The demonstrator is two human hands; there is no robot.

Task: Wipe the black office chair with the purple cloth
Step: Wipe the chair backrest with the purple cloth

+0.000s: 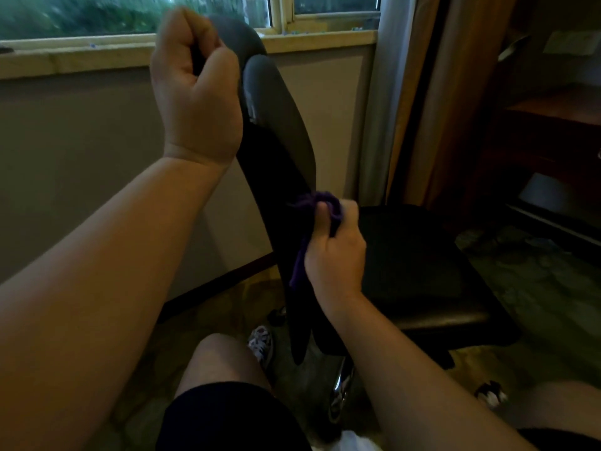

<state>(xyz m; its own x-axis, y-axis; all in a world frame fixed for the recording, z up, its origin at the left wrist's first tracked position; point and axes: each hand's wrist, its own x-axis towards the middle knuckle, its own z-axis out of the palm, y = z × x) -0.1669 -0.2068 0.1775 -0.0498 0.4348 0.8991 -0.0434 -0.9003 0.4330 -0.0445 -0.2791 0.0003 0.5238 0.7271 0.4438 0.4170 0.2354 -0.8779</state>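
Note:
The black office chair (419,255) stands in front of me, seen from its side, its backrest edge rising up the middle of the view and its seat to the right. My left hand (195,92) is closed around the top of the backrest near the window. My right hand (335,252) grips the bunched purple cloth (317,209) and presses it against the backrest's edge just above the seat. A tail of the cloth hangs down below my fist.
A window sill (81,60) and wall lie behind the chair. Curtains (422,109) hang at the right, with dark wooden furniture (553,125) beyond. The chair's chrome base (341,395) and my legs and shoe (260,343) are on the patterned carpet below.

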